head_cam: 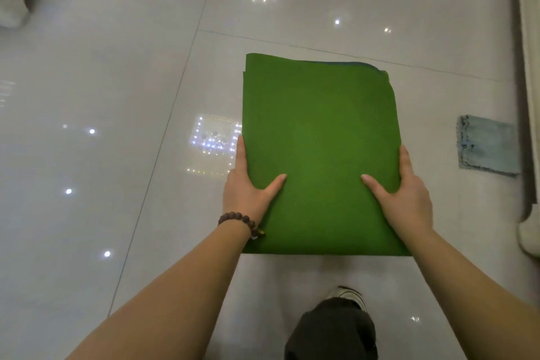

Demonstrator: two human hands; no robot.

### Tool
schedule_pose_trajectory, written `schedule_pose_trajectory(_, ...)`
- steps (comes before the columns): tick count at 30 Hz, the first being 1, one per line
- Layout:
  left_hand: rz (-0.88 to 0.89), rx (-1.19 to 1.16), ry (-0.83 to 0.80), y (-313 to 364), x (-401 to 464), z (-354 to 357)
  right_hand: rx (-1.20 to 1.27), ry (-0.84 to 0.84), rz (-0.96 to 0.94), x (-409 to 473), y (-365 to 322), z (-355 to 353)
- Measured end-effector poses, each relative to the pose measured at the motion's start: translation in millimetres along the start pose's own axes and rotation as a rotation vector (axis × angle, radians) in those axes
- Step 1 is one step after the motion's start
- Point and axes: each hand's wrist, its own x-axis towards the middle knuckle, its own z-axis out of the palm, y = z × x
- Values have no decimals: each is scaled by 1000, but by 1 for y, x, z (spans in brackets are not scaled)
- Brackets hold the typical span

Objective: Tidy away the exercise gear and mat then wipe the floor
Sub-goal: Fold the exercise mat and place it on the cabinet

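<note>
left hand (248,184): mat's left edge gripped, thumb on top, fingers (240,152) curled under
right hand (404,194): right edge gripped likewise
mat (320,137): one, green, folded, held above floor (117,96)
cloth (488,145): one, blue, laid on floor

Folded green mat (320,137) gripped at edges — left hand (248,187); right hand (404,199).

Between the hands, the green mat (320,152) looks matt and finely felted. The pale floor tiles (117,96) beneath are glossy and mirror lights; right of the hands, a blue cloth (487,145) looks rough and worn.
</note>
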Motion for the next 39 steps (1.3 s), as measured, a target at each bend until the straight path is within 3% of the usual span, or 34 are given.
schedule_pose_trajectory(9, -16, 87, -61, 133, -139, -148, 5, -103, 38, -153, -76, -169)
schedule_pose_trajectory(17, 156, 135, -85, 310, -241, -267, 100, -61, 70, -254, -144, -369)
schedule_pose_trajectory(22, 232, 152, -129, 371, -286, -308, 100, 28, 105, -314, -164, -439)
schedule_pose_trajectory(30, 430, 181, -287, 416, -340, -316, 223, 203, 278, -400, -142, -478)
schedule_pose_trajectory(39, 702, 364, -676, 455, -403, -222, 370, 474, 649, -522, -59, -467)
